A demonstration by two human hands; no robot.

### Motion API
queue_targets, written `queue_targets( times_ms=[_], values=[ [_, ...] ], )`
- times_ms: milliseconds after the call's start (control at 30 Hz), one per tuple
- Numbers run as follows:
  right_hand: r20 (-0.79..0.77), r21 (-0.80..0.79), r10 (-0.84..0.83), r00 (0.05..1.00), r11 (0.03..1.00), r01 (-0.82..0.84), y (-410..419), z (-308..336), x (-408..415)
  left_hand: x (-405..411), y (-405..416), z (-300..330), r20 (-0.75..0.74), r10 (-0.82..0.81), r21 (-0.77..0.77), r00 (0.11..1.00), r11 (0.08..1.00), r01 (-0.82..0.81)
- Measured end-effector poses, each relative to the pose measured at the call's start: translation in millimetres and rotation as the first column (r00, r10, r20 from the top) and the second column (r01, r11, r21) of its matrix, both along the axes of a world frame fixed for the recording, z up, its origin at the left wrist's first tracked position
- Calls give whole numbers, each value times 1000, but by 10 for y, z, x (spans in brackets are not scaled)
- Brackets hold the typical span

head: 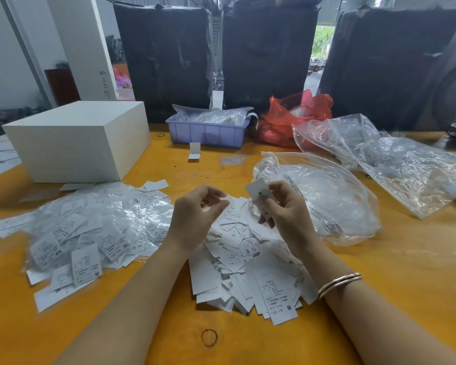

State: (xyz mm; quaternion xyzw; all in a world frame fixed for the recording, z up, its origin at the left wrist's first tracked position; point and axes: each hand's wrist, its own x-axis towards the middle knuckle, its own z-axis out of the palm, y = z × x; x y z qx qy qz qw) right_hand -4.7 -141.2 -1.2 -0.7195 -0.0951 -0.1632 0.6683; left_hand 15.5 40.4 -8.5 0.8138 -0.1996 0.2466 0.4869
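So here's where I'm at. My right hand (287,209) is pinching a white size label (258,191) marked M between thumb and fingertips, held up just above the middle of the tabletop (406,272). My left hand (198,209) hovers right beside it with the fingers curled in. There might be something see-through in there, but honestly I can't tell if it's holding anything.

Right under both hands there's a messy pile of loose labels (248,259) running toward the near edge, with M, XS and XL printed on them. Toward the left edge sits a second pile of labels in little clear sleeves (90,233).

An open clear bag (327,201) with printing on it lies just right of my right hand, touching the loose pile. More crumpled plastic (406,164) is spread toward the right edge. A white box (77,138) sits at the far left corner, and a purple tray (208,133) and a red bag (287,119) sit along the far edge. A rubber band (209,337) lies near the near edge between my forearms, and there's a bracelet (338,284) on my right wrist.
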Motion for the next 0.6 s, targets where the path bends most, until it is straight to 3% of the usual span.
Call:
queue_targets(
  times_ms=[100,200,367,467,600],
  values=[
    [38,27,66,997,997,-67,22,9,-6,-14,5,9,111,23,94,994,995,-33],
    [80,-70,40,996,997,-35,53,-5,-4,-23,5,21,203,20,179,979,982,-58],
    [118,-155,-3,993,988,21,52,-14,-4,-41,-3,50,213,-6,169,977,985,-31],
    [94,-18,-26,995,999,28,52,12,-4,-50,-3,61,123,-56,98,991,994,44],
    [-5,367,35,999,930,-30,49,77,12,-31,-6,58,2,-126,-1,992,992,126]
  ],
)
